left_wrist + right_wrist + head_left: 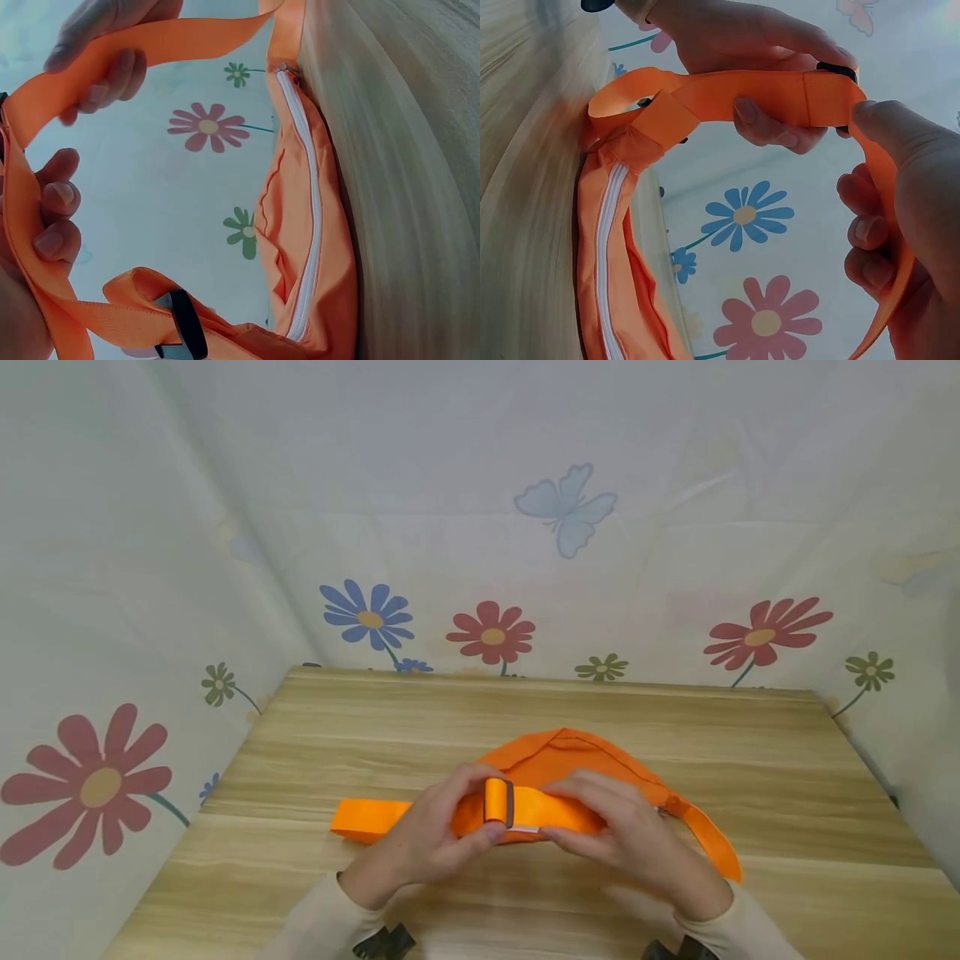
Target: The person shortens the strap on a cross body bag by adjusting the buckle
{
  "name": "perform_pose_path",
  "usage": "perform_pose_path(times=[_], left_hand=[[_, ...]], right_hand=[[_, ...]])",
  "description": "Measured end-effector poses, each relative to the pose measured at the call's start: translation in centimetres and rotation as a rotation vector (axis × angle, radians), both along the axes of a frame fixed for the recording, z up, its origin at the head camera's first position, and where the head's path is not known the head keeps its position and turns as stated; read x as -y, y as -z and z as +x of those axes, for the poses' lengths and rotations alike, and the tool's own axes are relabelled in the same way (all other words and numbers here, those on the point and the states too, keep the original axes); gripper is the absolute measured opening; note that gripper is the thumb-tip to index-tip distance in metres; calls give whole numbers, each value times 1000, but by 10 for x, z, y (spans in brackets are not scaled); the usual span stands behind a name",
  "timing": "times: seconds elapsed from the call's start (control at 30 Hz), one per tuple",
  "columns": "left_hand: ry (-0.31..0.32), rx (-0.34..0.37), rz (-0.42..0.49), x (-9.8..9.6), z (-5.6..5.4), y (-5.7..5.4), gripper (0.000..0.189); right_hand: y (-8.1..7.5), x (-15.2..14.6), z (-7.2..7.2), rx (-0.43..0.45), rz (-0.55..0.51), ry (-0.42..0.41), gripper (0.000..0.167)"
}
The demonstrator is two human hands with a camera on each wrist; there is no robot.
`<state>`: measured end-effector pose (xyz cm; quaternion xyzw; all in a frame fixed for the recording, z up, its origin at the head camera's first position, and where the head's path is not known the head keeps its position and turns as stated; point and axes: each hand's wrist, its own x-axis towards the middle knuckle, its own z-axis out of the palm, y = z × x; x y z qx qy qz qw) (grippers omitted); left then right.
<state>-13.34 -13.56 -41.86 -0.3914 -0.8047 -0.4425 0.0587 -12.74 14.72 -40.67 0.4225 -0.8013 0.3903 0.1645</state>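
An orange waist bag (pixel 592 758) lies on the wooden table, its white zipper (pixel 310 187) visible in the left wrist view. Above it, both hands hold its orange strap (pixel 765 94) raised in a loop. My left hand (pixel 438 831) pinches the strap beside a dark slide adjuster (pixel 510 803), thumb below and fingers above. On the slider's other side my right hand (pixel 633 831) grips the strap between thumb and curled fingers. A black buckle (pixel 186 326) sits on the strap near one end of the bag in the left wrist view.
The wood-grain table (pixel 375 718) extends around the bag. Pale curtains (pixel 450 510) printed with flowers and a butterfly stand behind and at both sides. One strap fold (pixel 367 818) sticks out left, and another strap section (pixel 712 839) curves down at right.
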Motion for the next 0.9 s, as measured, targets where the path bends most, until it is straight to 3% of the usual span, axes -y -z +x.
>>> perform_pose_path(times=[0.2, 0.4, 0.67, 0.9], left_hand=[[37, 17, 31, -3, -2, 2, 52], [47, 52, 24, -6, -2, 0, 51], [0, 109, 46, -1, -3, 2, 44], [-42, 99, 87, 11, -3, 1, 46]], right_hand=[[-1, 4, 0, 11, -9, -23, 38], [-4, 7, -1, -42, 13, -38, 37], [-5, -1, -2, -48, 85, 20, 46], [-2, -18, -4, -93, 96, 66, 47]])
